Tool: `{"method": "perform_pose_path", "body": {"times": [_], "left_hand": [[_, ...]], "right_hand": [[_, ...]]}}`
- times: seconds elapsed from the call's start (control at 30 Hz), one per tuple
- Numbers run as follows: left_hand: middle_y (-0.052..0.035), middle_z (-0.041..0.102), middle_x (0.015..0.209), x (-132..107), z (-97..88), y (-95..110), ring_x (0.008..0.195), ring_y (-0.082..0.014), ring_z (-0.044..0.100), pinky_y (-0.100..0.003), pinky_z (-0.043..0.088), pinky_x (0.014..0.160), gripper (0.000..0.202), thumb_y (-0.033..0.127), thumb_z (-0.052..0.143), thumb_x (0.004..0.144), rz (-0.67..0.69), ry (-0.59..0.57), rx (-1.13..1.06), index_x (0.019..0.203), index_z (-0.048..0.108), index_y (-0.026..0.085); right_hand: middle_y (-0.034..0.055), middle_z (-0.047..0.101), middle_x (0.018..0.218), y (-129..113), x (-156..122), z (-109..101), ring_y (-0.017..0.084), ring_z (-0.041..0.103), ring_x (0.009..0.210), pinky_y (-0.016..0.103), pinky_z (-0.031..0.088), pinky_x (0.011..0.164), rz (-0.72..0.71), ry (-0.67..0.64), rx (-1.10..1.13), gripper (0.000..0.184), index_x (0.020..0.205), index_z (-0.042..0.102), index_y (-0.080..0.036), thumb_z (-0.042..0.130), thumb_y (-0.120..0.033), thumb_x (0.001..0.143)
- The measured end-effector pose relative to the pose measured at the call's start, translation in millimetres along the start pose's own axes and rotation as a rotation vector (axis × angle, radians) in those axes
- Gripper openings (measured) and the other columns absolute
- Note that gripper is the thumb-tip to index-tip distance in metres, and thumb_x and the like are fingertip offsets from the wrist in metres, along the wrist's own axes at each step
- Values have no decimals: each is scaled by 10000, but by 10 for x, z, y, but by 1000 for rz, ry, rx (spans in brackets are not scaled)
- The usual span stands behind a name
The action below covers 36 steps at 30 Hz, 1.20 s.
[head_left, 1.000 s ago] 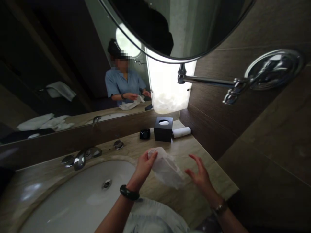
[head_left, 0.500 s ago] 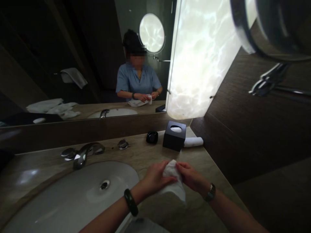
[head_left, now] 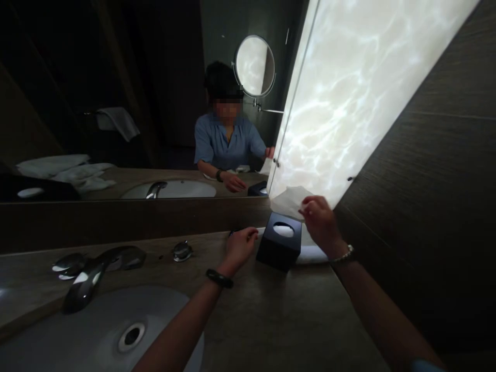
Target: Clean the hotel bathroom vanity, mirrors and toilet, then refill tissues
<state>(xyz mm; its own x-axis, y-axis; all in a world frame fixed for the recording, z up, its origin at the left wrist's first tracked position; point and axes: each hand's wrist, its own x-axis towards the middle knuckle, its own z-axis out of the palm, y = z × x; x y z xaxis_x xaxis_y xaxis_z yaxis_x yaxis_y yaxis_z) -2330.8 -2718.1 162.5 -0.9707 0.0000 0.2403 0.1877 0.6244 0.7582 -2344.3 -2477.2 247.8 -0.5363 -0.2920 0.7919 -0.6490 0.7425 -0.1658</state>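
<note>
A thin white tissue (head_left: 289, 200) hangs spread out from the pinched fingers of my right hand (head_left: 321, 225), above and behind the black tissue box (head_left: 279, 248). White tissue shows in the box's oval opening. To the left of the box, my left hand (head_left: 242, 245) reaches over the back of the counter with its fingers loosely bent and nothing visible in them. Behind it, a small black dish (head_left: 232, 233) is mostly hidden. A rolled white towel (head_left: 312, 254) lies to the right of the box, partly behind my right wrist.
The white sink (head_left: 163, 320) with its chrome faucet (head_left: 85, 279) and a round chrome knob (head_left: 182, 251) is at left. A wide mirror (head_left: 166, 103) backs the counter (head_left: 302, 315). A glowing panel (head_left: 360, 93) and dark wall (head_left: 426, 170) stand at right.
My hands have parted and moved forward. The right one has carried the tissue up behind the box; the left has let go and moved toward the black dish. The view has shifted.
</note>
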Motion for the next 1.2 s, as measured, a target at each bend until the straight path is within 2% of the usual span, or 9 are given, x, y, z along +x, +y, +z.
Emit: {"method": "perform_pose_path", "body": {"times": [0.13,0.23,0.33,0.5,0.67,0.87,0.93,1.03,1.2], "left_hand": [[-33,734,1163,150,-21,160,1079,-230,617,-345,444,955,278,197,546,913,158,61,62,1132,713,233],[-42,721,1160,222,154,336,1069,-228,616,-356,466,945,411,178,541,896,255,-56,157,1284,646,267],[-97,704,1094,314,349,417,1063,-269,611,-409,476,909,489,177,526,876,268,-142,234,1357,592,245],[-114,695,941,457,417,359,1039,-323,593,-474,461,870,267,286,533,892,307,-167,277,1061,733,235],[-74,726,838,568,378,344,987,-319,609,-498,447,866,241,300,519,905,310,-180,262,895,759,279],[-100,758,896,670,440,359,1072,-362,602,-572,396,970,246,255,548,881,252,-151,157,946,785,263],[-110,764,985,644,377,339,1080,-360,617,-554,423,972,295,272,565,880,199,-111,81,1102,755,239],[-146,721,1193,472,123,464,1107,-297,647,-446,492,957,431,289,485,929,157,-54,-64,1307,621,134],[-99,648,1354,-135,-550,1524,1261,-266,580,-423,427,1080,479,521,551,928,378,21,-813,1273,621,196]], "right_hand": [[107,686,909,-42,-423,478,219,633,833,323,481,732,34,-548,-116,174,939,588,-160,452,-53,923],[123,697,890,10,-514,720,220,642,779,316,440,695,201,-661,-99,200,1026,578,-122,447,-31,906],[99,694,833,160,-308,814,201,634,741,289,412,668,327,-659,-5,140,963,564,-134,504,-39,880],[37,664,750,344,-128,840,171,622,705,261,432,646,392,-594,44,144,780,480,-196,538,-126,892],[89,684,864,381,-465,767,231,655,789,371,515,735,406,-297,71,93,972,517,-190,441,-234,941],[156,687,1067,414,-683,774,250,696,869,473,584,822,416,-113,216,514,1365,424,-131,504,-231,867],[164,677,1131,262,-713,513,259,704,935,486,590,848,385,-29,187,474,1345,456,-148,526,-246,886],[96,693,1124,-297,-827,-418,246,677,1058,490,547,971,170,43,14,260,1188,591,-222,531,-198,935],[35,637,1150,-1716,-850,-2255,193,595,1170,410,378,1178,-145,294,-345,314,1201,616,-266,570,-123,924]]}}
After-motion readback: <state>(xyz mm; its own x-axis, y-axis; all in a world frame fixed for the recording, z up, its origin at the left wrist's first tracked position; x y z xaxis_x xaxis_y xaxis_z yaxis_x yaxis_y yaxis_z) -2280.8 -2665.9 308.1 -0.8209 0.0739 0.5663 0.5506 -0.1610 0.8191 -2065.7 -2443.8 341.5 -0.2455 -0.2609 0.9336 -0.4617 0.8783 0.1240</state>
